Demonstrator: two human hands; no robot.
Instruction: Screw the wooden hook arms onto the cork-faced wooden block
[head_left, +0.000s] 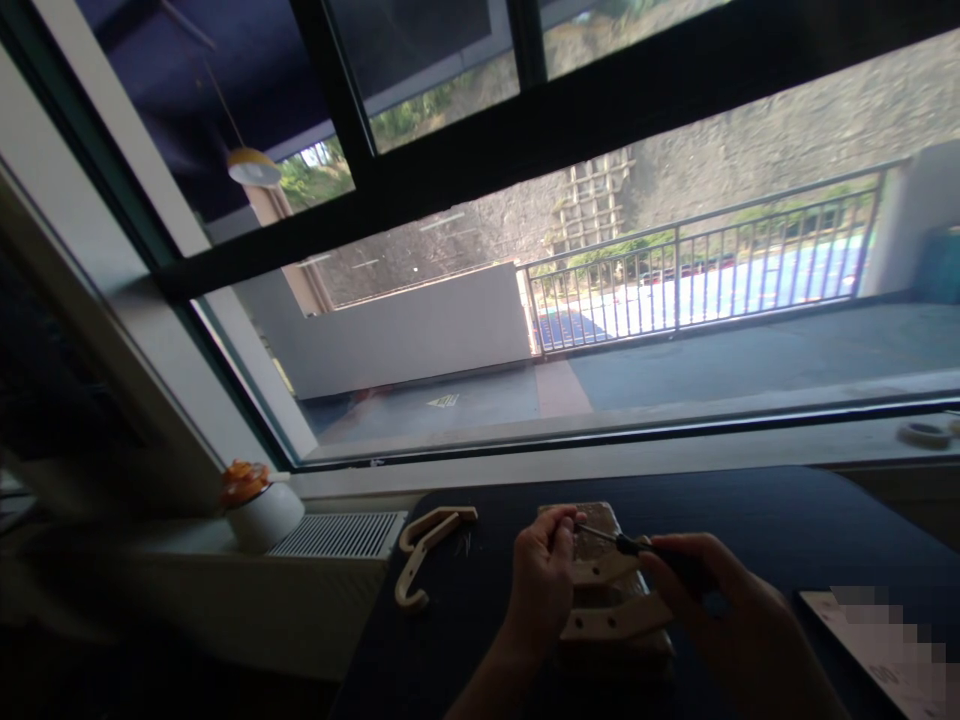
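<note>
My right hand (pixel 720 590) is closed around the dark handle of a screwdriver (pixel 600 534), its metal shaft pointing left. At the tip, the fingers of my left hand (pixel 541 580) are pinched together; what they hold is too small to make out. Below the hands lies a brownish block that looks wrapped in clear film (pixel 600 516). Across it rest two pale wooden pieces, an upper one (pixel 596 572) and a lower one with holes (pixel 611 622), partly hidden by my hands. Left of them, two wooden hooks (pixel 420 562) lie beside several thin metal bits (pixel 466 543).
The dark table (pixel 480 640) stands against a window sill (pixel 352 484). At the right is a flat panel (pixel 840 625), partly pixelated. A white pot with an orange top (pixel 262 512) sits beside a vent grille (pixel 341 534) at the left. A tape roll (pixel 924 434) lies on the sill.
</note>
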